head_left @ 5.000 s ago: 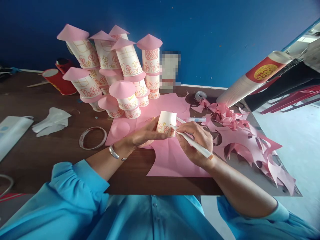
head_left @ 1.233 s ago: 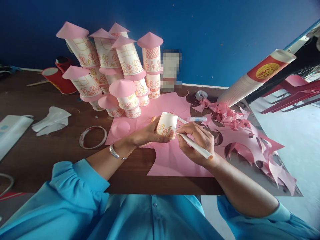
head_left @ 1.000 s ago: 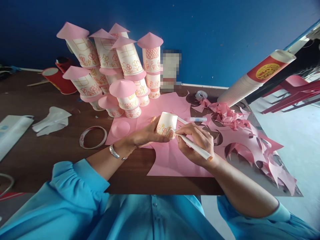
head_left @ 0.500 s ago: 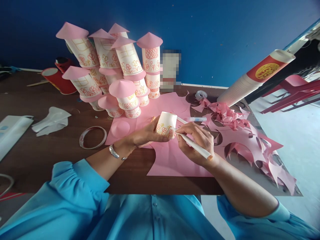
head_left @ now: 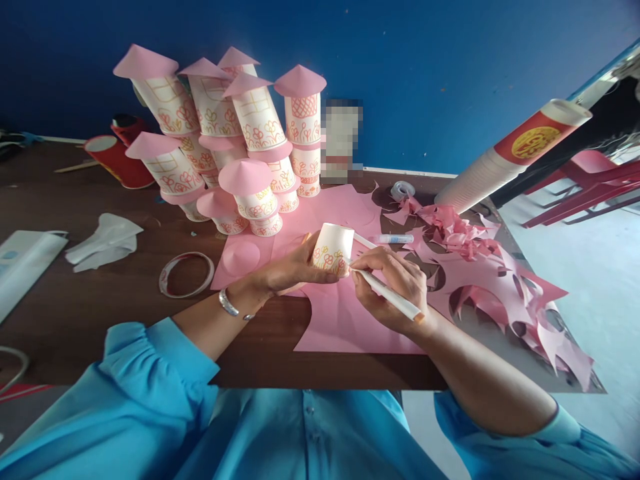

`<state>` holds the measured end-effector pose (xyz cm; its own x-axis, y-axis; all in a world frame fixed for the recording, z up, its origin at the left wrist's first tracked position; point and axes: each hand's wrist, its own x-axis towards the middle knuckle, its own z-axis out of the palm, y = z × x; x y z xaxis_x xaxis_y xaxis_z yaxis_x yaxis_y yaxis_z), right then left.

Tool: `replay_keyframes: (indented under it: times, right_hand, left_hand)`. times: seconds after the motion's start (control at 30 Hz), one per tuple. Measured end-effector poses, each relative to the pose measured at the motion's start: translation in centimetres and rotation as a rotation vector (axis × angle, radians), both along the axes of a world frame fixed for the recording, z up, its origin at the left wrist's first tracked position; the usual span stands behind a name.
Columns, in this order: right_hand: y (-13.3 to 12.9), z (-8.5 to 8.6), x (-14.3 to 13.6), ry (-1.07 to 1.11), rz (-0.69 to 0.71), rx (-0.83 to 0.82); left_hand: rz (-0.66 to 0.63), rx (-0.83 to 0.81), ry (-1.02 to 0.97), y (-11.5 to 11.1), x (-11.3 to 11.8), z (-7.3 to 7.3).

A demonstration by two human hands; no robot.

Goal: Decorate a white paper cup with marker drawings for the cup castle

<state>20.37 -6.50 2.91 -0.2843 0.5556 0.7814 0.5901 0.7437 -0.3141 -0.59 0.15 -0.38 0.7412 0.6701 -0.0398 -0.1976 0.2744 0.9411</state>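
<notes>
A white paper cup with red and yellow flowers drawn near its lower edge is gripped in my left hand. My right hand is closed round a white marker, whose tip is at the right side of the cup, by the flowers. Another thin white stick-like thing shows behind the cup, above my right fingers. Both hands are over pink paper. Behind them stand several towers of decorated cups with pink cone roofs.
Pink paper scraps lie at the right, near a tall stack of cups and a clear tape roll. A larger tape roll, crumpled white plastic and a red container are on the left.
The marker and my right fingers have shifted very slightly against the cup. My left hand keeps its hold on the cup.
</notes>
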Motion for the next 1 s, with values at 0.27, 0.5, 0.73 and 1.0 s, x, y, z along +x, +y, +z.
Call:
replay_keyframes:
  times: [0.27, 0.5, 0.73, 1.0]
  right_hand:
    - [-0.1, 0.1, 0.0, -0.015, 0.006, -0.005]
    - [-0.3, 0.3, 0.1, 0.054, 0.011, 0.029]
    - [0.2, 0.2, 0.3, 0.085, 0.016, 0.021]
    - [0.0, 0.0, 0.1, 0.05, 0.074, -0.019]
  left_hand:
    - [-0.024, 0.005, -0.001, 0.0, 0.0, 0.3]
    - [-0.003, 0.029, -0.054, 0.0, 0.1, 0.2]
    - [-0.002, -0.014, -0.113, 0.1, 0.2, 0.2]
    - [-0.037, 0.023, -0.089, -0.1, 0.1, 1.1]
